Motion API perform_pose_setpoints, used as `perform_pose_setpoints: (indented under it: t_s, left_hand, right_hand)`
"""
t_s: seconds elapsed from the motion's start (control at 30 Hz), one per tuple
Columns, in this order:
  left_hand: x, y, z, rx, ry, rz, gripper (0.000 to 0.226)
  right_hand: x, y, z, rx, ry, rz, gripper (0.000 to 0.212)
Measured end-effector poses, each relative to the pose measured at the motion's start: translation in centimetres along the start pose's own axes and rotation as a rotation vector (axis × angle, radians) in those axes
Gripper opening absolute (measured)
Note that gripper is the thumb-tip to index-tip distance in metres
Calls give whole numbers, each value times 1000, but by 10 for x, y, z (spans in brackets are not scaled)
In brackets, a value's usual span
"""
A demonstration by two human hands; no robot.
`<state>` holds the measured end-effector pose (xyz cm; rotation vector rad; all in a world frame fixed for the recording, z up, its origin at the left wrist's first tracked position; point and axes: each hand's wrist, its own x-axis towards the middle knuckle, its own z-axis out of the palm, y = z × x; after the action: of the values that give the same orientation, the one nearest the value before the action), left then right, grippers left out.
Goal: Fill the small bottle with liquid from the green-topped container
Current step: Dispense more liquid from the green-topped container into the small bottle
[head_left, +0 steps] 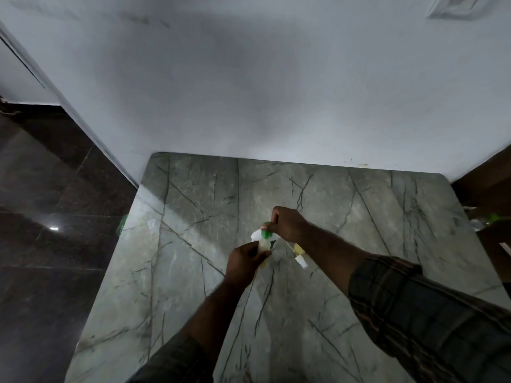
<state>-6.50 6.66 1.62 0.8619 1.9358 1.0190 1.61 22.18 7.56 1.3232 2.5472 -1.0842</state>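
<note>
From the head camera, the left hand is wrapped around the pale lower body of the green-topped container, holding it over the middle of the grey veined stone tabletop, which stands against a white wall. The right hand is closed on the container's green top from above, fingers pinched round it. Just right of the container, below the right wrist, lies the small bottle, yellowish with a white end, partly hidden and blurred.
</note>
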Motion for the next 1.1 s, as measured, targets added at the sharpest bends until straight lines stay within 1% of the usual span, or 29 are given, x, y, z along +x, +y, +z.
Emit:
perform_pose_setpoints:
  t_s: [0.17, 0.4, 0.67, 0.83, 0.97, 1.1]
  left_hand:
    - [1, -4, 4, 24, 4, 3, 23]
    - [1, 1, 3, 9, 30, 19, 22]
    - [1, -3, 5, 26, 29, 16, 26]
    - [2, 0, 3, 0, 29, 29, 24]
    - [2, -6, 6, -4, 28, 16, 25]
    - [2, -8, 8, -16, 35, 13, 26]
  right_hand:
    - [-2, 8, 12, 32, -13, 35, 32]
    - [-1, 4, 6, 34, 8, 26, 34]
    - [1, 6, 10, 11, -19, 56, 34]
    - [0, 5, 9, 41, 15, 50, 33]
    - [-2, 8, 17, 73, 6, 75, 32]
    - [-3, 5, 9, 61, -4, 53, 33]
